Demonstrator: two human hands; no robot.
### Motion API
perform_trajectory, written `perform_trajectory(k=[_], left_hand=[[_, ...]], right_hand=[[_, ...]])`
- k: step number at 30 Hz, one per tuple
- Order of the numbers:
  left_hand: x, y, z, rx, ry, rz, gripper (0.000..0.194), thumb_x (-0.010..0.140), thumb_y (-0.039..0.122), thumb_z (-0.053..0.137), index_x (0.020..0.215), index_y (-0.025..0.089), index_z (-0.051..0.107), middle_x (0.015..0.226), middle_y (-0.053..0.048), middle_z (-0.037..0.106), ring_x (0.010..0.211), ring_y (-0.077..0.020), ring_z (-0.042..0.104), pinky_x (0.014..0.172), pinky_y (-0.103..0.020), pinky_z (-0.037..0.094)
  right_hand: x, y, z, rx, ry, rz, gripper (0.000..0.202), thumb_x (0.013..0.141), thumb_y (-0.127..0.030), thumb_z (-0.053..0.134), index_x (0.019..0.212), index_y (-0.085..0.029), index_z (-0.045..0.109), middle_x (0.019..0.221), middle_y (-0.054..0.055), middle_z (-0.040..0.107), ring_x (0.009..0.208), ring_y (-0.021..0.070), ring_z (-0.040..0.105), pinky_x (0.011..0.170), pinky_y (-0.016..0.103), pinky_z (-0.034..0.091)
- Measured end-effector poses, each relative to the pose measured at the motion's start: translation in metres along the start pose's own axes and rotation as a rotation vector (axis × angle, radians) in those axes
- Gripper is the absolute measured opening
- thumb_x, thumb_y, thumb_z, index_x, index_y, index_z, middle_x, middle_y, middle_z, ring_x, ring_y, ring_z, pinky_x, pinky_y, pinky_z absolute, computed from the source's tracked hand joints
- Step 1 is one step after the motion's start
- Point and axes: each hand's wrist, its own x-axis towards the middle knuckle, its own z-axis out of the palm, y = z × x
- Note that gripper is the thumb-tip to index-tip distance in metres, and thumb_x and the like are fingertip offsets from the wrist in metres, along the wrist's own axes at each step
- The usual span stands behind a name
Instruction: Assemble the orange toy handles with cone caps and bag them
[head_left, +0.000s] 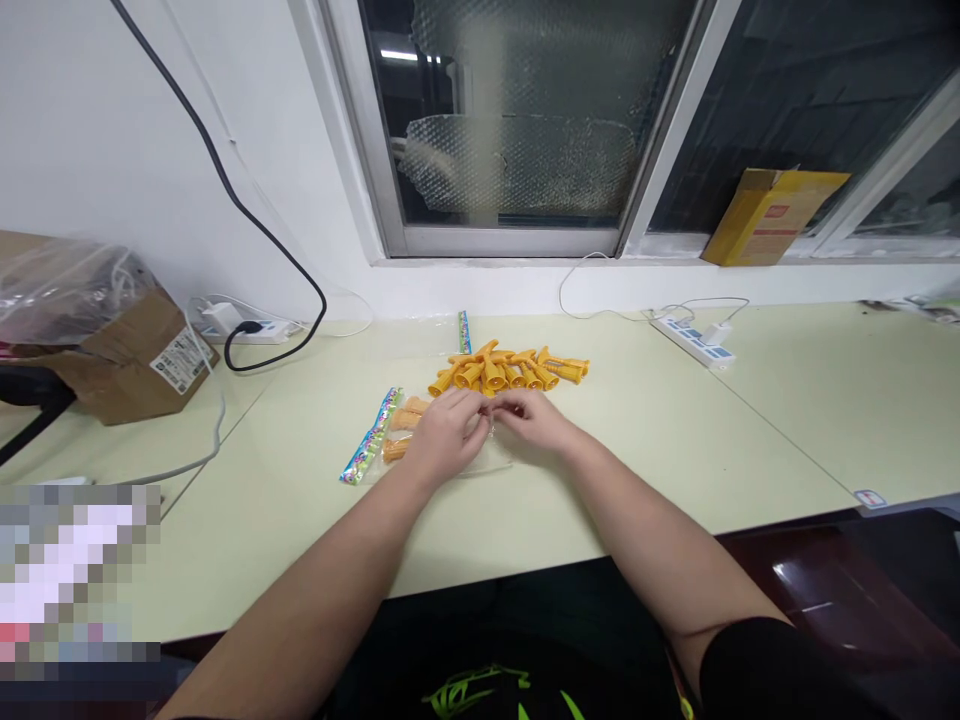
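A clear plastic bag with a colourful header strip [373, 437] lies on the pale table, and orange-yellow pieces [406, 416] show inside it. My left hand [451, 432] rests over the bag, its fingers pinched at the bag's right end. Close beside it, my right hand [534, 418] is closed on the same edge, fingertips nearly touching the left ones. Just behind both hands is a pile of yellow plastic horn-shaped pieces [495, 372]. Another clear bag, with its own colourful strip [465, 332], lies flat behind the pile.
At the left stands an open cardboard box [142, 350] with plastic on top. White power strips [694, 341] [259, 331] and cables lie along the wall. A yellow carton [776, 217] leans against the window. The table's front edge runs before my body.
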Motion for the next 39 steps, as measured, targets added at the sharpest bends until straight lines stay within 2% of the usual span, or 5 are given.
perform_trajectory(k=[4,11,24,32,39], left_hand=[[0.002,0.002,-0.004,-0.02,-0.013,-0.004,0.012,0.096,0.015,0.049,0.094,0.022,0.059,0.091,-0.004,0.068,0.087,-0.0217,0.063,0.082,-0.036,0.048],[0.001,0.003,-0.008,-0.044,-0.007,-0.001,0.014,0.097,0.016,0.049,0.096,0.022,0.061,0.093,-0.005,0.063,0.088,-0.021,0.062,0.081,-0.034,0.049],[0.001,-0.002,-0.008,-0.054,-0.025,0.003,0.012,0.094,0.018,0.051,0.092,0.022,0.062,0.073,0.0,0.058,0.072,-0.0179,0.056,0.073,-0.032,0.045],[0.0,-0.008,-0.012,-0.059,0.027,-0.038,0.009,0.094,0.02,0.054,0.095,0.022,0.063,0.074,0.001,0.058,0.072,-0.0171,0.057,0.073,-0.032,0.046],[-0.002,-0.009,-0.016,-0.077,0.101,-0.049,0.007,0.093,0.022,0.058,0.099,0.022,0.062,0.076,0.001,0.062,0.076,-0.0171,0.059,0.077,-0.033,0.049]], right_hand=[[0.003,0.027,-0.04,-0.309,0.406,0.111,0.03,0.087,-0.021,0.056,0.11,-0.02,0.075,0.112,0.01,0.069,0.104,0.0263,0.061,0.1,0.043,0.047],[0.007,0.07,-0.082,-0.679,0.497,0.526,0.052,0.087,-0.016,0.051,0.138,-0.022,0.064,0.164,0.009,0.038,0.149,0.0357,0.027,0.12,0.056,0.031],[-0.002,0.076,-0.121,-0.569,0.511,0.855,0.023,0.086,-0.043,0.061,0.084,-0.023,0.072,0.103,0.012,0.072,0.106,0.03,0.061,0.087,0.04,0.047],[-0.015,0.081,-0.141,-0.532,0.548,1.061,0.017,0.073,-0.025,0.073,0.077,-0.023,0.057,0.084,0.005,0.068,0.08,0.0221,0.06,0.073,0.034,0.043],[-0.013,0.077,-0.138,-0.116,0.917,0.808,0.025,0.078,-0.036,0.066,0.095,-0.022,0.055,0.089,0.006,0.064,0.076,0.0183,0.056,0.067,0.031,0.043]])
